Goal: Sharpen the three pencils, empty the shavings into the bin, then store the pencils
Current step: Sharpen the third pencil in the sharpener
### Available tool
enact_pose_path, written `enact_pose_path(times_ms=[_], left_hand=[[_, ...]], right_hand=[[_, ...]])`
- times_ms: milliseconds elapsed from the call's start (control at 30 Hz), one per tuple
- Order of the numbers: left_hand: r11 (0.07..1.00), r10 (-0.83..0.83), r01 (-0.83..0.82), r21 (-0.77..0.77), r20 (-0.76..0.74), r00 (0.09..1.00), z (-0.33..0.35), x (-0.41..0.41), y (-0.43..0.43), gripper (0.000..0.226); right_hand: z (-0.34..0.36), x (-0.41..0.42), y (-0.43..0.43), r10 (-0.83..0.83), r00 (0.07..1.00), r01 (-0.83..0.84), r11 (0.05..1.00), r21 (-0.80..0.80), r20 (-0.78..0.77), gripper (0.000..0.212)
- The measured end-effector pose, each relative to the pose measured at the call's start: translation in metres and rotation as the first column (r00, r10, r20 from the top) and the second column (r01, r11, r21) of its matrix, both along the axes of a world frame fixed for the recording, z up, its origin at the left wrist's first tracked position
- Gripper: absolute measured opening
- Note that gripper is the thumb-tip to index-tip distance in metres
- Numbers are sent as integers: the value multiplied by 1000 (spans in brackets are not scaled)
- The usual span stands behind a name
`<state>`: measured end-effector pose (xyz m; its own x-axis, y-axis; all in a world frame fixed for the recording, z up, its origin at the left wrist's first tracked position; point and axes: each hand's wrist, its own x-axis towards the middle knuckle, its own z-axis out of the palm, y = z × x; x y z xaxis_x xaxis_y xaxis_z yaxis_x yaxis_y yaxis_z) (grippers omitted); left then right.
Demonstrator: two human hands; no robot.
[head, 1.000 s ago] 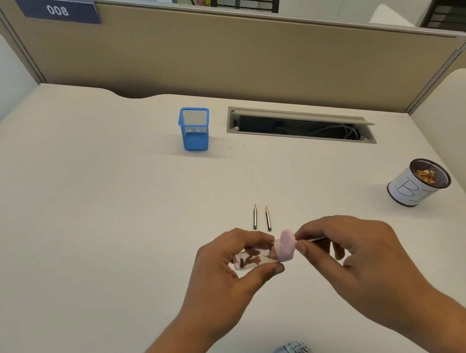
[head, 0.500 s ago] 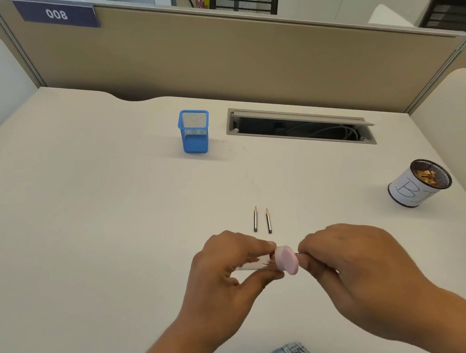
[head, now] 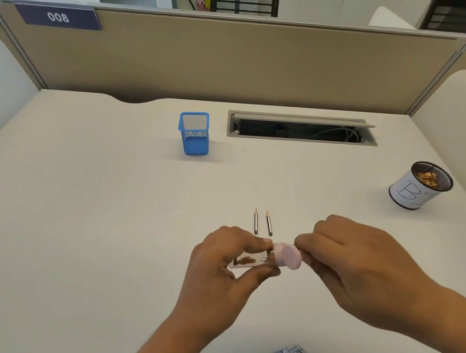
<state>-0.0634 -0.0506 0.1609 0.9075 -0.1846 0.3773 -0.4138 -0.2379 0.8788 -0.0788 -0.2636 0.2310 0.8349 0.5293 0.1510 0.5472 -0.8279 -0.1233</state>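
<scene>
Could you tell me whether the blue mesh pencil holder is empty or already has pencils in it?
Empty: the blue mesh holder shows no pencils through its mesh or above its rim, and two pencils lie on the desk.

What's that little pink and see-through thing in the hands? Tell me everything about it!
It is a pencil sharpener lying on its side above the desk. It has a round pink cap and a clear plastic case holding dark brown shavings. The left hand pinches the case between thumb and fingers. The right hand meets the pink end; a pencil there cannot be seen.
</scene>
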Motion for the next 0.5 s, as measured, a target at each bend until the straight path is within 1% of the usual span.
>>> enact_pose_path(times_ms=[67,100,167,233,267,300,333,367,400,433,467,500], left_hand=[[1000,-11,11,-15,-4,1000,-1,-2,-3,25],[1000,-7,7,1,35,999,-3,-3,-4,23],[999,0,-7,52,140,990,-5,-4,-7,22],[994,14,-41,101,247,969,-8,-3,-10,23],[989,23,-66,130,310,951,-10,-3,-12,23],[983,25,-91,160,378,926,-11,-2,-13,20],[975,16,-112,190,442,897,-12,-2,-14,16],[968,1,-123,218,489,873,-13,-1,-14,11],[964,-15,-122,236,508,861,-13,1,-13,7],[963,-28,-111,246,502,864,-13,2,-12,5],[964,-39,-94,250,478,878,-12,3,-10,5],[966,-44,-76,249,445,895,-11,4,-9,6]], right_hand=[[-2,0,0,0,999,1,999,-36,40,24],[-2,-1,1,-14,1000,14,1000,-17,15,26],[-2,-6,2,-65,994,70,996,53,-87,28],[-3,-6,5,-158,961,183,979,94,-228,32],[-5,-3,6,-213,911,276,951,138,-352,35],[-6,0,6,-253,805,423,879,220,-537,38],[-5,2,7,-225,625,598,753,274,-747,42],[-4,5,8,-131,429,731,631,258,-894,44],[-3,6,8,-41,319,787,568,241,-947,43],[-3,6,7,-10,298,786,570,240,-955,44],[-3,7,6,-13,308,764,599,239,-951,45],[-2,6,5,-43,361,718,651,248,-932,48]])
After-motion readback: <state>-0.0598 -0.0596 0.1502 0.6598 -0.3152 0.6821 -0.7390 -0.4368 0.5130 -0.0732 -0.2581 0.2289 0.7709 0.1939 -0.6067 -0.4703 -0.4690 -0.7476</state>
